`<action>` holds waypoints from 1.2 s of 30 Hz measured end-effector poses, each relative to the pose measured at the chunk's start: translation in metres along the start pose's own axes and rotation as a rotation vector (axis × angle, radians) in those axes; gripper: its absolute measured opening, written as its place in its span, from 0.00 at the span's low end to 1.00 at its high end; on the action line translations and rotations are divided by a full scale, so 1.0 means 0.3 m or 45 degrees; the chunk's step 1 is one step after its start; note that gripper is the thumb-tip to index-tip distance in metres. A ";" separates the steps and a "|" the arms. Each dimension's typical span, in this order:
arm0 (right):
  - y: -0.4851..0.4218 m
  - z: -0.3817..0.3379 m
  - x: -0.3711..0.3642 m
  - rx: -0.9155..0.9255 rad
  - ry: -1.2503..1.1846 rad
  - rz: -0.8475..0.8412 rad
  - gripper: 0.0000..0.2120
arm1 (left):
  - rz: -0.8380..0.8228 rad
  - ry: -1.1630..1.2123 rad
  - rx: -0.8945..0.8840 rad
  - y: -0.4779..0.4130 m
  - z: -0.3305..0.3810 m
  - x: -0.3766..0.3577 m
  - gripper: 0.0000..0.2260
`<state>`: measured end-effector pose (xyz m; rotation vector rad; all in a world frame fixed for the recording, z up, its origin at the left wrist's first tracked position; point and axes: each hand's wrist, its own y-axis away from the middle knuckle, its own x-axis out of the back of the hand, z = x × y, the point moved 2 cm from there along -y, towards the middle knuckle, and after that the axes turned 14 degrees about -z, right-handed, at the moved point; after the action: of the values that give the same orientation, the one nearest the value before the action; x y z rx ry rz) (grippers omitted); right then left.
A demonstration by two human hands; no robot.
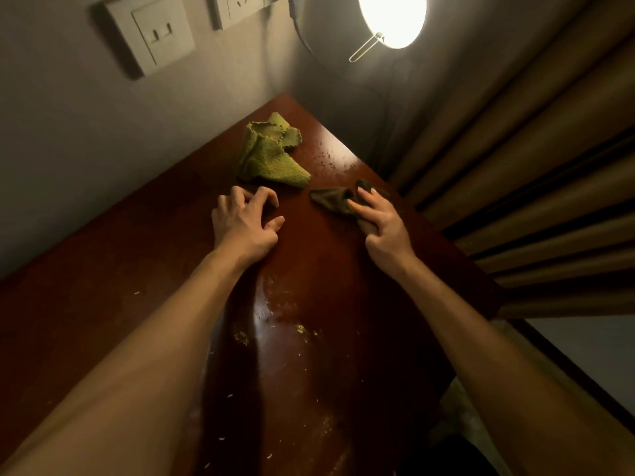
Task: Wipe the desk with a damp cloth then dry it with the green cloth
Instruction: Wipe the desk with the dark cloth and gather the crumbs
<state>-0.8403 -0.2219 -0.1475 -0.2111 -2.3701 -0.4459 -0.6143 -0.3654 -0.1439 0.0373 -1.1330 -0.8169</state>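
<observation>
Both hands are out over the desk [309, 269] and the green cloth [268, 156] sits crumpled at the far end, touching nothing but the wood. Just this side of the green cloth is the left hand [245, 223]: fingers arched and spread, tips down on the desk, holding nothing. To the right of the green cloth, close to it but apart, lies the dark cloth [331, 199], bunched near the desk edge. The right hand [383, 228] is on it, with fairly straight fingers [362, 194] laid across its right half (whether the thumb grips underneath, I cannot tell). Well nearer than the green cloth, pale crumbs [299, 328] speckle the glossy top. Beyond the green cloth a lamp [391, 15] glows, with a wall switch [154, 32] up to its left.
</observation>
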 end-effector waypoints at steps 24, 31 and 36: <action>0.629 0.282 0.018 -0.333 0.092 0.379 0.20 | -0.166 -0.620 -0.275 0.183 0.414 -0.274 0.30; 0.583 0.258 0.000 -0.290 0.160 0.277 0.21 | -0.130 -0.567 -0.261 0.185 0.441 -0.246 0.30; 0.320 0.251 0.077 -0.238 0.122 0.287 0.21 | -0.100 -0.615 -0.366 0.156 0.437 -0.193 0.30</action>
<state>-0.8778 -0.1041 -0.1592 -0.5258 -2.1799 -0.5550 -0.7046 -0.2497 -0.1101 -0.3750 -1.4595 -1.0872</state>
